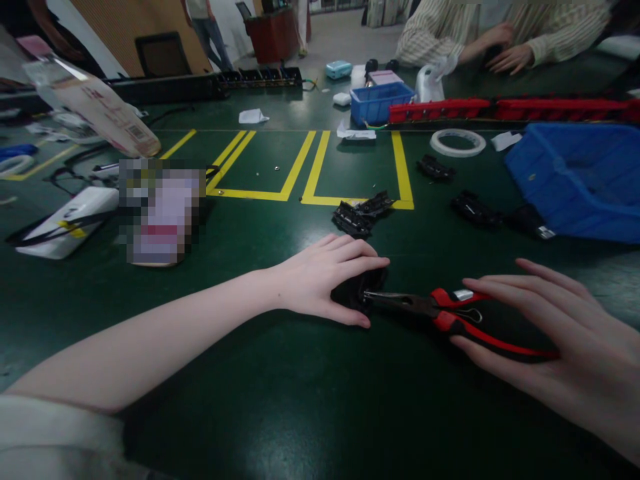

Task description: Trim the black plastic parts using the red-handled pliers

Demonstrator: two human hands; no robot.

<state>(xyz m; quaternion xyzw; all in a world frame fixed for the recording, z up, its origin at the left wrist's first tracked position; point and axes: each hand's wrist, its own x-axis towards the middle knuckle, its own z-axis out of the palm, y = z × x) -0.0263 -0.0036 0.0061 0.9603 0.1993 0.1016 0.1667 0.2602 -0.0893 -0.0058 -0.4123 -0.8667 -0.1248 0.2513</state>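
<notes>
My left hand (pixel 317 277) lies over a black plastic part (pixel 353 290), gripping it against the green tabletop between thumb and fingers. Much of that part is hidden under the palm. Long-nose pliers (pixel 443 310) with red and black handles reach in from the right, their tips touching the part. Around the spread handles sits my right hand (pixel 570 333), with fingertips on the upper handle and the thumb on the lower one. Just beyond my left hand are two similar black parts (pixel 363 212), side by side.
More black parts (pixel 475 208) lie to the right, near a large blue bin (pixel 575 180) and a tape roll (pixel 457 142). At the left are a phone-like pixelated object (pixel 167 217), a white pouch (pixel 70 223) and a bottle (pixel 95 107). Across the table sits a person in striped sleeves (pixel 435 33).
</notes>
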